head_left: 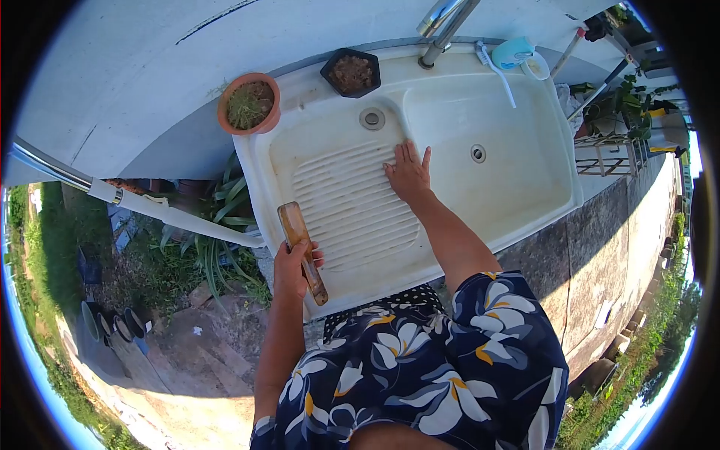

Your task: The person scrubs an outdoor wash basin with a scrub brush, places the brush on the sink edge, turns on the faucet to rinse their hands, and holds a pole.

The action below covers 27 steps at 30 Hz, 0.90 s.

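Observation:
My left hand [291, 271] is wrapped round a long, flat wooden piece [293, 223], brown and worn, at the left edge of the white sink [262, 180]. My right hand [410, 174] lies palm down with its fingers spread on the upper right part of the ribbed washboard area [349, 199], holding nothing. Just above it is a round drain [371, 118]. The smooth basin to the right has a second drain [478, 153].
A terracotta pot [271, 124] and a black hexagonal pot [352, 73] stand on the sink's back edge, left of the metal faucet [442, 45]. A white brush [496, 73], a light blue container [512, 52] and a small white cup [535, 67] sit at the back right.

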{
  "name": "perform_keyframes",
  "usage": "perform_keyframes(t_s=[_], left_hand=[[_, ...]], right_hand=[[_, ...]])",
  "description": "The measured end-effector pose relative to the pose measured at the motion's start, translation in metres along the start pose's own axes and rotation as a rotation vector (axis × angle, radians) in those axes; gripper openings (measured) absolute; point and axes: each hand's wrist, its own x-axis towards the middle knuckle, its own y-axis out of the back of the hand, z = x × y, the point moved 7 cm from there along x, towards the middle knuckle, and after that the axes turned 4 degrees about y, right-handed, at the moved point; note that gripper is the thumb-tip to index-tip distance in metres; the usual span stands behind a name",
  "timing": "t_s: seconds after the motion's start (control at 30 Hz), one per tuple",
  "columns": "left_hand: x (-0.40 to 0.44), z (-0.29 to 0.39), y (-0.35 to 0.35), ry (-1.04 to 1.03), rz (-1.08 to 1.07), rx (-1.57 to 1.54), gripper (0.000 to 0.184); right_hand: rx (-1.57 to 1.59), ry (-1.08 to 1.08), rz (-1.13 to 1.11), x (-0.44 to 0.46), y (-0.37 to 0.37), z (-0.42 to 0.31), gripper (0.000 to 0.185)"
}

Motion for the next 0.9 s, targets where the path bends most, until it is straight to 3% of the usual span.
perform_keyframes(t_s=[0.17,0.4,0.47,0.67,0.73,0.8,0.83,0.9], left_hand=[[0.011,-0.002,0.008,0.024,-0.057,0.023,0.025],[0.024,-0.017,-0.005,0.111,-0.060,-0.069,0.024],[0.029,-0.021,-0.008,0.101,-0.041,-0.057,0.024],[0.038,-0.034,-0.004,0.056,0.110,0.099,0.022],[0.043,-0.042,0.002,0.075,0.165,0.088,0.022],[0.042,-0.046,0.008,0.098,0.222,0.072,0.021],[0.042,-0.046,0.008,0.104,0.236,0.067,0.022],[0.042,-0.045,0.009,0.107,0.270,0.050,0.022]], right_hand=[[0.016,-0.078,-0.062,-0.047,-0.003,0.007,0.057],[-0.015,-0.025,-0.148,0.031,0.013,-0.004,0.058],[0.028,0.069,0.065,0.053,0.025,-0.013,0.058],[0.142,0.010,0.093,0.058,-0.016,-0.028,0.062],[0.176,0.061,0.146,0.038,-0.013,-0.048,0.063],[0.144,0.316,-0.019,0.014,-0.012,-0.085,0.059],[0.145,0.340,-0.028,0.012,-0.014,-0.096,0.059],[0.168,0.681,-0.095,0.002,-0.021,-0.139,0.055]])
